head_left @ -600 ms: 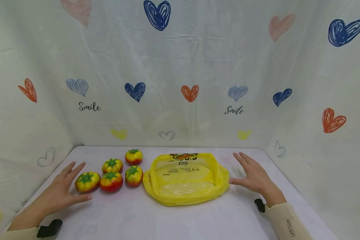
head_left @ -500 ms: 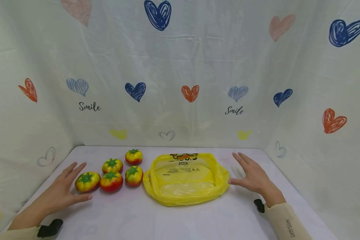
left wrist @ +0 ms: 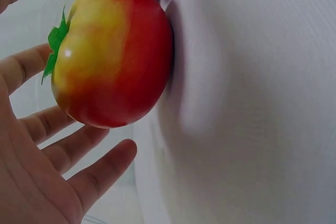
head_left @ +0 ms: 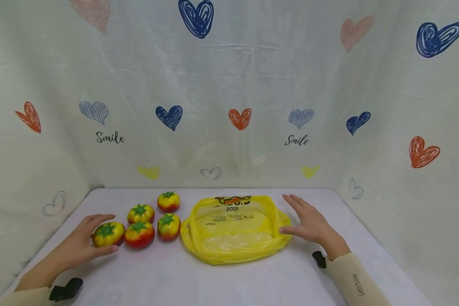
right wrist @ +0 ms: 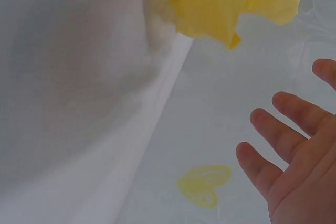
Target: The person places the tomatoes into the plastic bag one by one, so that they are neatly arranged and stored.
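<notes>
Around the leftmost red-and-yellow tomato (head_left: 109,234) my left hand (head_left: 76,246) is spread, thumb in front and fingers behind. In the left wrist view the fingers of the left hand (left wrist: 47,150) are apart beside that tomato (left wrist: 113,56); whether they touch it I cannot tell. My right hand (head_left: 310,223), fingers spread, hovers at the right edge of the yellow plastic bag (head_left: 233,229). The right wrist view has the right hand (right wrist: 304,166) holding nothing, below the bag's edge (right wrist: 210,3).
Several more tomatoes stand right of the left hand: one in front (head_left: 139,235), one behind it (head_left: 140,213), one by the bag (head_left: 168,227) and one farther back (head_left: 168,201). A curtain (head_left: 267,161) printed with hearts surrounds the white table (head_left: 199,284).
My left fingers have come down closer round the leftmost tomato. My right hand has moved left, towards the bag. The whole head view has shifted slightly.
</notes>
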The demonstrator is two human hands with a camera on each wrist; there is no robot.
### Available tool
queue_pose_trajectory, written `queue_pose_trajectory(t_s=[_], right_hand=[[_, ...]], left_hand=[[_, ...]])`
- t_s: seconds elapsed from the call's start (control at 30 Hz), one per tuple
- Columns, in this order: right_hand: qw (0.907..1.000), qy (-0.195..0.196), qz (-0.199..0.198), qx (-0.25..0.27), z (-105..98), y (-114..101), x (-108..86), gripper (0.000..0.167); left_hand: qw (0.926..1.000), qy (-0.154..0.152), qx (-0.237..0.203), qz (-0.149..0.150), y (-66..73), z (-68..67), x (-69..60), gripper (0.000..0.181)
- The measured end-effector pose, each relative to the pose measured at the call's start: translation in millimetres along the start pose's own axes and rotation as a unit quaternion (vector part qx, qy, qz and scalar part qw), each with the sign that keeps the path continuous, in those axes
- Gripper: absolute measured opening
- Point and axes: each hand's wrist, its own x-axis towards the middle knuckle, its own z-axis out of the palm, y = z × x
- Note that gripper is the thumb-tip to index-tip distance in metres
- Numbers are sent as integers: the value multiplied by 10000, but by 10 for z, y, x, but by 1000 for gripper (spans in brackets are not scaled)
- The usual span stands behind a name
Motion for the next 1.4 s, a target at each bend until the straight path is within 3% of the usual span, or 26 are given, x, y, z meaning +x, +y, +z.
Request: queue_pose_trajectory(t_s=[0.33, 0.53, 0.77, 1.17, 1.4], right_hand=[[9972, -270, -86, 689, 64, -185, 84, 91], [9956, -524, -33, 776, 110, -274, 174, 79], [9936, -894, 195, 660, 172, -338, 216, 78], [9930, -1059, 133, 504, 194, -348, 212, 77], [9937, -876, 173, 682, 169, -335, 199, 83]], left_hand=[[9998, -160, -49, -101, -21, -12, 75, 81], [9997, -208, -110, -85, -13, 0, 84, 74], [9998, -154, -128, -96, -7, 39, 92, 73], [9997, -132, -128, -164, -25, 36, 52, 73], [9998, -64, -86, -162, -30, 33, 66, 73]])
